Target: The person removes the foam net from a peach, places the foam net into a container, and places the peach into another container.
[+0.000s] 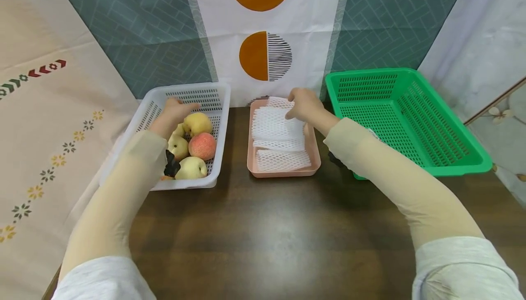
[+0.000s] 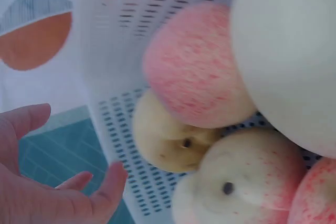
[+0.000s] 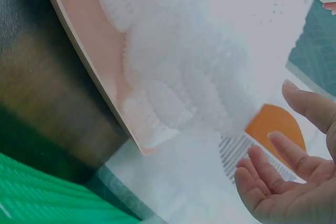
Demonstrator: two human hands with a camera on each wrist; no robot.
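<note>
My left hand [image 1: 174, 112] hovers over the back of the white basket [image 1: 227, 122], thumb and fingers apart and nothing between them. Beneath it lie several fruits: a yellow pear-like fruit [image 1: 198, 123], a pinkish-red peach-like fruit [image 1: 202, 146] and a pale yellow fruit [image 1: 191, 168]. The left wrist view shows blushed fruit [image 2: 197, 64] close by, apart from the fingers. Above the pink tray [image 1: 251, 154], my right hand [image 1: 306, 104] has loosely bent fingers, with no object in its grasp. White foam net sleeves [image 1: 276, 124] fill that tray.
A green basket [image 1: 458, 170] stands at the right, partly behind my right forearm. The dark wooden table [image 1: 267, 227] stretches in front of the containers. Patterned cloth [image 1: 164, 30] hangs directly behind them.
</note>
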